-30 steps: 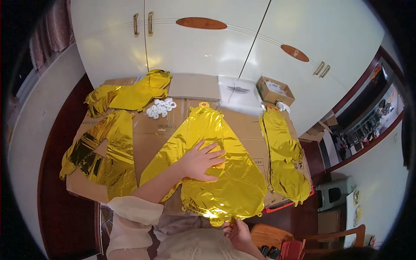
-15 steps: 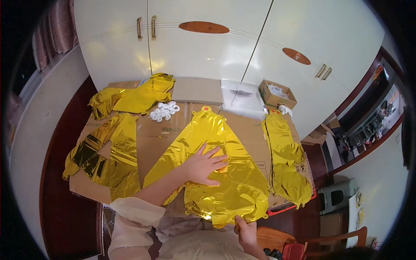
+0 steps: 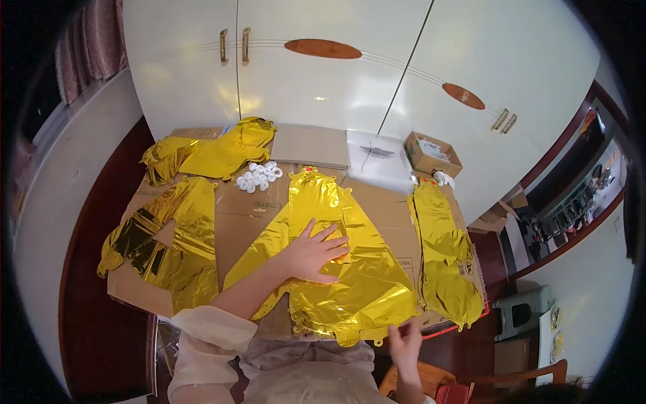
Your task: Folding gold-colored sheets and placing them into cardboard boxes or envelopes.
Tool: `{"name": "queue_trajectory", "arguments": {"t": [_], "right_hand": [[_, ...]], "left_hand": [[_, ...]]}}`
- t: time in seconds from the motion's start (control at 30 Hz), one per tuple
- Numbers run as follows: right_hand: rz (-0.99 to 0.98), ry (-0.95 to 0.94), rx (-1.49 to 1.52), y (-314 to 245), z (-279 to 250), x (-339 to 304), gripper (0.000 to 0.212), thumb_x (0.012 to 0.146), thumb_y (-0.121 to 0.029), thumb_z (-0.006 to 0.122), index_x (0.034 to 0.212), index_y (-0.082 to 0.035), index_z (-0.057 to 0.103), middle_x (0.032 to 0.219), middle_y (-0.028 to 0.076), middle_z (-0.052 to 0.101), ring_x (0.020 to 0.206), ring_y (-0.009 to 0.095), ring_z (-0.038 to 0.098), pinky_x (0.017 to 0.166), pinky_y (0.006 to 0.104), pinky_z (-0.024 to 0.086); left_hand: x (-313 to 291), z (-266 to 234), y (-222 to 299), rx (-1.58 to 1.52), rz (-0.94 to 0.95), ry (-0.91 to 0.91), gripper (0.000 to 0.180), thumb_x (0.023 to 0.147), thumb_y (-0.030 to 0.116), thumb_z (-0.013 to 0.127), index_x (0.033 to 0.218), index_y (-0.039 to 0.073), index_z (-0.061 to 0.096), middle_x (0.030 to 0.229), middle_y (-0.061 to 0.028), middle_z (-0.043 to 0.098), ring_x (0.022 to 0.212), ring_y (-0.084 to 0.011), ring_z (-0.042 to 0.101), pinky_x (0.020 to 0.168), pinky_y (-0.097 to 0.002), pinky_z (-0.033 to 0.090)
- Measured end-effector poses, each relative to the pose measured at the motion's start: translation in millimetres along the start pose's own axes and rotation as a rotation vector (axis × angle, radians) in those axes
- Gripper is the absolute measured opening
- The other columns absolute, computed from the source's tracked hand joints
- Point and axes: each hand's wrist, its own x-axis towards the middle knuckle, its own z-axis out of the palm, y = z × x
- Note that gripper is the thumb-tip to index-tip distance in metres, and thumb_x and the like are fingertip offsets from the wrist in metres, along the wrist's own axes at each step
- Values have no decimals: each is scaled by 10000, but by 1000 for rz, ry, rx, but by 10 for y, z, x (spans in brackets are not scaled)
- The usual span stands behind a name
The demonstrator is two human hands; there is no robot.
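A: Quick one: where was the main foil?
B: Gold foil piece [image 3: 356, 283], dead center, spread on the brown cardboard [image 3: 249, 229], narrow end at twelve o'clock.
A: Left hand?
B: Left hand [image 3: 315, 254] lay flat mid-foil, palm down, fingers spread, gripping nothing. Forearm came in from seven.
A: Right?
B: Right hand [image 3: 406, 337] was at the foil's lower edge, between four and five. Fingers loosely bent, gap between thumb and the rest. Touching or just beside the foil? Couldn't tell.
A: Around it, clockwise from the foil's middle?
B: Cardboard stack [image 3: 309, 145] at twelve. Clear plastic sheet [image 3: 380, 158] at one. Small open box [image 3: 434, 153] half past one. Second foil [image 3: 441, 249] at three. Third foil [image 3: 192, 236] between nine and ten. Crumpled foil pile [image 3: 225, 151] half past ten. White rings [image 3: 258, 177], heaped, near eleven.
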Motion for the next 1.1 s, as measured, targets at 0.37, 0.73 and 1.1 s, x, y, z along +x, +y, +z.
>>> {"name": "queue_trajectory", "arguments": {"t": [0.37, 0.73, 1.1], "right_hand": [[-496, -322, -506, -218, -160, 665, 371, 857, -171, 659, 1208, -60, 610, 1246, 129, 624, 1170, 316, 566, 1005, 494, 382], [-846, -817, -625, -614, 190, 396, 751, 805, -571, 681, 1359, -83, 537, 1436, 119, 492, 1377, 288, 415, 1136, 565, 272], [-956, -626, -625, -674, 612, 222, 470, 850, -323, 691, 1225, -44, 641, 1282, 110, 618, 1253, 267, 543, 1092, 488, 368]], "left_hand": [[11, -7, 13, -6, 4, -6, 774, 823, 656, 561, 1413, 162, 485, 1514, -45, 417, 1445, -327, 286, 1133, -687, 147], [-12, 1, 20, 2, 18, 10, 763, 820, 614, 598, 1422, 162, 477, 1512, -54, 420, 1436, -338, 304, 1140, -653, 170], [-2, -19, 21, 6, 22, 11, 757, 819, 611, 600, 1419, 165, 478, 1511, -56, 421, 1436, -338, 305, 1133, -662, 173]]}}
